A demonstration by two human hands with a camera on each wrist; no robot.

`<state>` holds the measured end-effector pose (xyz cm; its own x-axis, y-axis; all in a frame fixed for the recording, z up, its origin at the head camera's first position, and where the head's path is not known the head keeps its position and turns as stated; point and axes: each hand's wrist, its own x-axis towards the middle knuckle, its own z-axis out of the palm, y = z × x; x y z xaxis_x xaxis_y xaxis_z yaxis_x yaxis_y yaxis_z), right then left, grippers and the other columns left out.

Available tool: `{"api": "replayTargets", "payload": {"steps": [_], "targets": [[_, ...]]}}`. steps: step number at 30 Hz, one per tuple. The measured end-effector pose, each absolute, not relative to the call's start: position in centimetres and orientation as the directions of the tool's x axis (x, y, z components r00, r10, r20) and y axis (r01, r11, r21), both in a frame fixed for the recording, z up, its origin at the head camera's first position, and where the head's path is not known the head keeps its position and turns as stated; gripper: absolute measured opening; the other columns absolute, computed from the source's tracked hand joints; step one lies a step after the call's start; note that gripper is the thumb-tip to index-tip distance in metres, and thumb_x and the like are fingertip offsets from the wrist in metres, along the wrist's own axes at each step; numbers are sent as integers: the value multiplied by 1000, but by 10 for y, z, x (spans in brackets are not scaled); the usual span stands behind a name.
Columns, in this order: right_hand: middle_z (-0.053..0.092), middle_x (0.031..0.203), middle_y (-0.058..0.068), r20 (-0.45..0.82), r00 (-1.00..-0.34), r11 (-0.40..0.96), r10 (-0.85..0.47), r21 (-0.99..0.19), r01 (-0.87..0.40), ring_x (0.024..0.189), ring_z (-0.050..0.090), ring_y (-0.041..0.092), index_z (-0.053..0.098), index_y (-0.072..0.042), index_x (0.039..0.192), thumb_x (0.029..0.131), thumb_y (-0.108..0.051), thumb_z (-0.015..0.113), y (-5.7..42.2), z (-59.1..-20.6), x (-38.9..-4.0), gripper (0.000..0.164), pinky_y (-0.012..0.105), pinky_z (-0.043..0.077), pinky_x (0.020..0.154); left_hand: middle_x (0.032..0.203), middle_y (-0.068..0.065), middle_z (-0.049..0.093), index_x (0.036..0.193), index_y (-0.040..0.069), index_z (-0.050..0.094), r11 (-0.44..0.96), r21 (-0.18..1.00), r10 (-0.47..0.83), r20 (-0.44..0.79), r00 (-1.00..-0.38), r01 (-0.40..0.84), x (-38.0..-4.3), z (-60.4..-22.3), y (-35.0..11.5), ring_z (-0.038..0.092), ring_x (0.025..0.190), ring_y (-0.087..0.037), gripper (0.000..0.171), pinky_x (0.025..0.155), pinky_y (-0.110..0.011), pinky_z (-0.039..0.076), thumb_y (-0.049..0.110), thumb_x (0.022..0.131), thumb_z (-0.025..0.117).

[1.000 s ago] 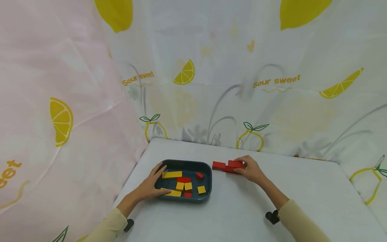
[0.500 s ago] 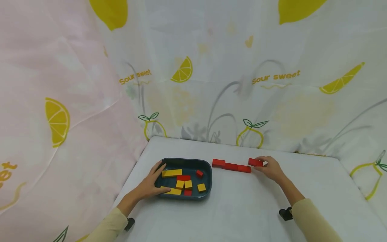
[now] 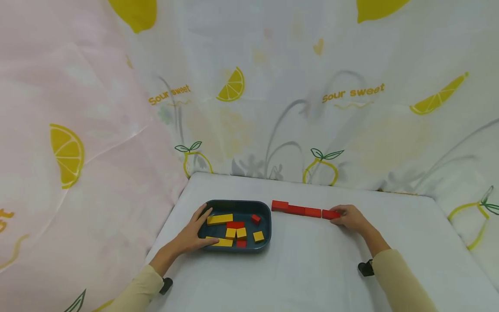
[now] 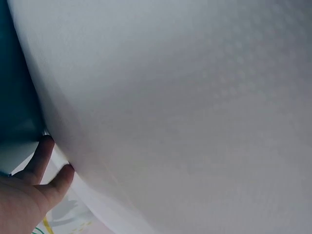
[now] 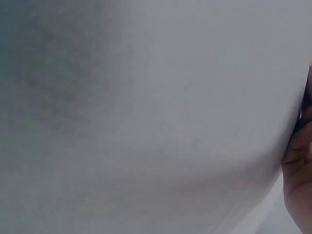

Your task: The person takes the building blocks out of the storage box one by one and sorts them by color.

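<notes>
In the head view my right hand (image 3: pixel 351 218) pinches a red block (image 3: pixel 329 214) at the right end of a line of red blocks. A thin gap shows between it and the red block (image 3: pixel 313 212) to its left. Another red block (image 3: pixel 280 204) stands higher at the line's left end. My left hand (image 3: pixel 189 235) rests spread over the left end of a dark blue tray (image 3: pixel 249 249), its thumb reaching across the front rim. Two of its fingers (image 4: pixel 61 180) show beside the tray wall in the left wrist view. The right wrist view catches only part of the right hand, its block hidden.
Inside the tray lie two long yellow blocks (image 3: pixel 220 219), several small yellow blocks (image 3: pixel 258 236) and a few red blocks (image 3: pixel 255 219). The white table (image 3: pixel 304 268) meets a lemon-print curtain (image 3: pixel 265 108) along its back and left sides.
The right hand lifted the red block off the top of the line, carried it right and lowered it to the line's right end. The left hand stays on the tray.
</notes>
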<state>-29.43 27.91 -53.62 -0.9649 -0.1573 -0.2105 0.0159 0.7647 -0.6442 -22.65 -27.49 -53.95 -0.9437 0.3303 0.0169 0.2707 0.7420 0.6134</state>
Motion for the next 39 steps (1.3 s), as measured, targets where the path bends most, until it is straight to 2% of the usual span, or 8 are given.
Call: {"api": "replayTargets", "payload": {"steps": [14, 18, 24, 39], "targets": [[56, 128, 25, -273, -954, 750, -122, -655, 92, 110, 49, 36, 64, -3, 126, 87, -16, 73, 275, -540, -295, 42, 44, 50, 86, 166, -13, 3, 159, 14, 20, 713, 645, 365, -7, -931, 275, -226, -538, -276, 27, 144, -43, 106, 108, -68, 32, 54, 79, 77], [56, 128, 26, -257, -956, 754, -145, -654, 62, 112, 49, 37, 63, -3, 127, 88, -16, 72, 274, -542, -296, 42, 46, 50, 87, 166, -13, 3, 159, 13, 18, 723, 630, 368, -3, -930, 285, -226, -537, -278, 27, 145, -43, 107, 108, -68, 33, 54, 79, 77], [59, 127, 27, -188, -966, 753, -178, -657, -11, 105, 54, 34, 65, -2, 125, 88, -16, 72, 276, -544, -300, 40, 45, 50, 85, 167, -11, 2, 160, 15, 14, 731, 620, 366, -7, -931, 283, -230, -536, -279, 26, 145, -41, 110, 109, -67, 33, 56, 79, 76], [56, 128, 26, -222, -965, 761, -137, -647, 40, 109, 49, 35, 62, -3, 128, 89, -15, 71, 271, -540, -297, 42, 43, 48, 85, 167, -12, 4, 160, 15, 15, 724, 623, 388, -12, -922, 296, -233, -536, -285, 25, 146, -42, 109, 109, -68, 31, 53, 78, 78]]}}
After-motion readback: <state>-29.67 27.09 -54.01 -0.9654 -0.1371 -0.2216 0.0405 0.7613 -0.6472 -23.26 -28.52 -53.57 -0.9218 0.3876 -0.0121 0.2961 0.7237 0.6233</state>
